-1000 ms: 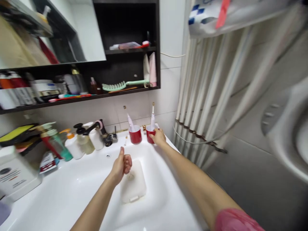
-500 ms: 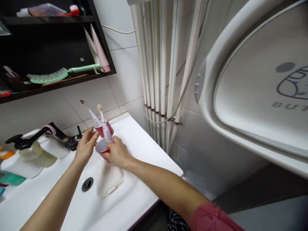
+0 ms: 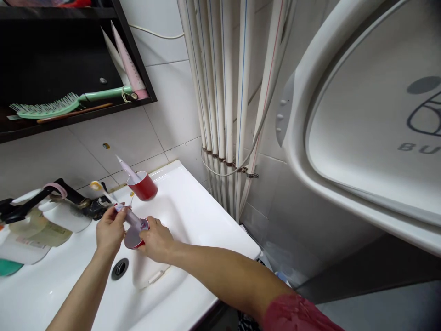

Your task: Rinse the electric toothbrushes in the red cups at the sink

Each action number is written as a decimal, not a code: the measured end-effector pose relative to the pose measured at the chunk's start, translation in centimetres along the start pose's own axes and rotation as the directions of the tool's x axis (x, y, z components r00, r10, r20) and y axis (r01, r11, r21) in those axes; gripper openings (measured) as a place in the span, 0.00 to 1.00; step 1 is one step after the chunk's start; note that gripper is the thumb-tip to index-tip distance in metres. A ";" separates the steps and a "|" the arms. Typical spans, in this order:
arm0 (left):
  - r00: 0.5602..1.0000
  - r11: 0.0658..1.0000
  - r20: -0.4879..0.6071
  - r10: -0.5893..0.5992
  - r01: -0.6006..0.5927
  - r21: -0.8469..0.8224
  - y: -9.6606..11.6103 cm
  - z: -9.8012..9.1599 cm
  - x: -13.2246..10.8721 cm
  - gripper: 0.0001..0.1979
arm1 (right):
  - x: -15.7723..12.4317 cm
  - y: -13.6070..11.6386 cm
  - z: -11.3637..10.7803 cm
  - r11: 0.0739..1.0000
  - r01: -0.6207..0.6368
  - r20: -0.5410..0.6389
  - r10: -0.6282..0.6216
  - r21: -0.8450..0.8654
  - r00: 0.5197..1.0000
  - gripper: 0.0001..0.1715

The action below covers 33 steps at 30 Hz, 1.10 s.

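Observation:
A pale electric toothbrush (image 3: 133, 219) is pinched near its neck by the closed fingers of my left hand (image 3: 110, 231). Its lower end sits inside a tilted red cup (image 3: 132, 239) with a whitish inside. My right hand (image 3: 157, 242) is closed around that cup's right side over the white washbasin (image 3: 193, 239). Behind my hands, a second red cup (image 3: 147, 188) stands on the basin's back ledge. Another pale electric toothbrush (image 3: 127, 168) leans in it, head up and to the left.
A dark faucet (image 3: 94, 207) and several pump bottles (image 3: 69, 214) line the left rear. Near the drain (image 3: 120, 269) lies a whitish translucent box (image 3: 146, 272). A dark shelf (image 3: 82, 115) holds a green hairbrush (image 3: 55, 108). White pipes (image 3: 223, 92) and a folded white tub (image 3: 296, 151) are at right.
My right hand has brought its red cup lower and left, away from the standing cup. My left hand has taken hold of the toothbrush, which now tilts left.

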<state>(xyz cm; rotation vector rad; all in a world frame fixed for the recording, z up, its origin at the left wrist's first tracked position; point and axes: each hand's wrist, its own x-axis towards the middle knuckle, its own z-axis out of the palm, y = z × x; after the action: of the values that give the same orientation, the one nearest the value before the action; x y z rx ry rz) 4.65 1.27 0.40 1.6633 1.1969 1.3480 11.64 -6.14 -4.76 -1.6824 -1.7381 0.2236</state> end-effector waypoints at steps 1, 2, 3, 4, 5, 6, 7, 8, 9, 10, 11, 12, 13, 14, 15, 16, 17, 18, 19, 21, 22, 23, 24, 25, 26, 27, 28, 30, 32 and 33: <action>0.998 0.997 -0.065 0.015 -0.020 -0.078 0.6 -0.3 0.0 0.10 | 0.0 0.0 0.1 1.000 -0.003 0.007 0.003 0.012 1.000 0.15; 0.993 0.986 -0.119 0.018 -0.037 -0.164 1.2 -0.8 0.1 0.10 | -0.1 0.0 0.2 1.000 -0.006 0.013 0.006 0.027 1.000 0.15; 0.986 0.968 -0.166 0.022 -0.063 -0.244 1.9 -1.4 0.1 0.10 | -0.1 0.0 0.3 0.999 -0.011 0.015 0.010 0.043 1.000 0.16; 0.976 0.948 -0.214 0.038 -0.103 -0.303 2.6 -2.1 0.2 0.10 | -0.2 0.1 0.4 0.998 -0.015 0.012 0.015 0.063 1.000 0.16; 0.966 0.927 -0.253 0.049 -0.138 -0.348 3.1 -2.9 0.2 0.10 | -0.3 0.1 0.3 0.996 -0.018 0.008 0.018 0.085 1.000 0.16; 0.959 0.908 -0.281 0.047 -0.158 -0.387 3.5 -3.6 0.1 0.10 | -0.4 0.2 0.3 0.994 -0.020 0.000 0.020 0.110 1.000 0.16; 0.954 0.892 -0.298 0.031 -0.161 -0.422 3.6 -4.4 0.1 0.10 | -0.4 0.2 0.1 0.990 -0.020 -0.006 0.021 0.137 1.000 0.16; 0.954 0.880 -0.301 0.004 -0.146 -0.452 3.6 -5.0 -0.1 0.10 | -0.4 0.4 -0.1 0.986 -0.018 -0.010 0.020 0.164 1.000 0.16; 0.957 0.869 -0.288 -0.037 -0.112 -0.483 3.4 -5.6 -0.2 0.10 | -0.4 0.5 -0.4 0.981 -0.022 -0.020 0.026 0.190 0.999 0.16; 0.960 0.856 -0.267 -0.081 -0.070 -0.512 3.0 -5.9 -0.4 0.11 | -0.3 0.5 -0.7 0.975 -0.023 -0.028 0.030 0.219 0.999 0.15; 0.967 0.846 -0.228 -0.115 -0.025 -0.532 2.5 -6.2 -0.6 0.11 | -0.1 0.5 -1.1 0.968 -0.020 -0.038 0.030 0.251 0.999 0.13; 0.970 0.836 -0.193 -0.145 0.016 -0.549 2.0 -6.3 -0.8 0.12 | 0.2 0.5 -1.5 0.959 -0.016 -0.051 0.032 0.284 0.998 0.12; 0.973 0.828 -0.154 -0.173 0.059 -0.558 1.4 -6.2 -1.0 0.13 | 0.4 0.2 -1.9 0.948 -0.017 -0.066 0.040 0.318 0.997 0.11; 0.972 0.818 -0.122 -0.199 0.096 -0.566 0.9 -6.0 -1.2 0.14 | 0.6 -0.1 -2.2 0.935 -0.021 -0.072 0.050 0.354 0.996 0.12; 0.973 0.808 -0.075 -0.220 0.139 -0.573 0.4 -5.7 -1.4 0.14 | 0.7 -0.6 -2.4 0.921 -0.024 -0.063 0.053 0.389 0.997 0.13; 0.971 0.797 -0.023 -0.237 0.181 -0.577 0.1 -5.3 -1.6 0.14 | 0.7 -1.1 -2.5 0.903 -0.024 -0.034 0.043 0.428 0.999 0.14; 0.968 0.789 0.030 -0.249 0.221 -0.573 -0.2 -4.9 -1.8 0.14 | 0.6 -1.7 -2.4 0.878 -0.033 0.020 0.027 0.478 0.999 0.15; 0.963 0.778 0.086 -0.256 0.258 -0.572 -0.4 -4.6 -2.0 0.14 | 0.4 -2.3 -2.3 0.834 -0.072 0.101 0.019 0.548 0.995 0.15; 0.955 0.756 0.146 -0.258 0.294 -0.585 -0.5 -4.3 -2.2 0.13 | 0.2 -2.8 -2.1 0.783 -0.129 0.192 0.013 0.608 0.981 0.16; 0.937 0.699 0.202 -0.285 0.347 -0.624 -0.6 -3.8 -2.5 0.11 | -0.3 -3.5 -1.5 0.678 -0.262 0.357 0.001 0.686 0.934 0.16; 0.930 0.674 0.212 -0.301 0.365 -0.642 -0.5 -3.7 -2.7 0.11 | -0.5 -3.7 -1.2 0.638 -0.311 0.409 -0.006 0.704 0.912 0.16; 0.924 0.648 0.215 -0.317 0.376 -0.662 -0.4 -3.6 -2.8 0.10 | -0.7 -3.8 -0.9 0.616 -0.330 0.428 -0.014 0.716 0.904 0.15; 0.920 0.621 0.217 -0.328 0.383 -0.685 -0.3 -3.6 -3.0 0.10 | -0.8 -3.9 -0.6 0.601 -0.324 0.423 -0.026 0.731 0.906 0.14; 0.916 0.588 0.222 -0.335 0.387 -0.710 -0.2 -3.6 -3.1 0.10 | -0.9 -3.9 -0.4 0.591 -0.312 0.405 -0.028 0.744 0.914 0.13; 0.913 0.549 0.228 -0.339 0.389 -0.740 -0.1 -3.6 -3.2 0.09 | -1.0 -4.0 -0.1 0.589 -0.308 0.392 -0.017 0.748 0.920 0.12; 0.910 0.506 0.235 -0.342 0.389 -0.770 0.1 -3.7 -3.2 0.09 | -1.0 -4.1 0.0 0.587 -0.312 0.382 0.006 0.747 0.924 0.12; 0.907 0.467 0.241 -0.345 0.388 -0.795 0.1 -3.7 -3.2 0.09 | -1.1 -4.3 0.1 0.579 -0.331 0.386 0.030 0.745 0.922 0.11; 0.902 0.427 0.251 -0.352 0.393 -0.814 0.0 -4.0 -3.0 0.09 | -1.3 -4.8 0.2 0.520 -0.414 0.444 0.072 0.747 0.893 0.11; 0.893 0.438 0.266 -0.363 0.415 -0.798 -0.5 -4.3 -2.6 0.08 | -1.4 -5.3 0.2 0.430 -0.502 0.524 0.078 0.750 0.848 0.12; 0.887 0.450 0.271 -0.375 0.429 -0.783 -0.8 -4.4 -2.4 0.08 | -1.5 -5.4 0.2 0.402 -0.535 0.555 0.077 0.743 0.828 0.13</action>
<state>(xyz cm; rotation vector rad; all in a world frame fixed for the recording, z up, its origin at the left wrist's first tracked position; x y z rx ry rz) 0.09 -0.90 -0.11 0.6442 0.6394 1.2303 7.04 -8.22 -2.33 -1.1203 -1.1174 1.5462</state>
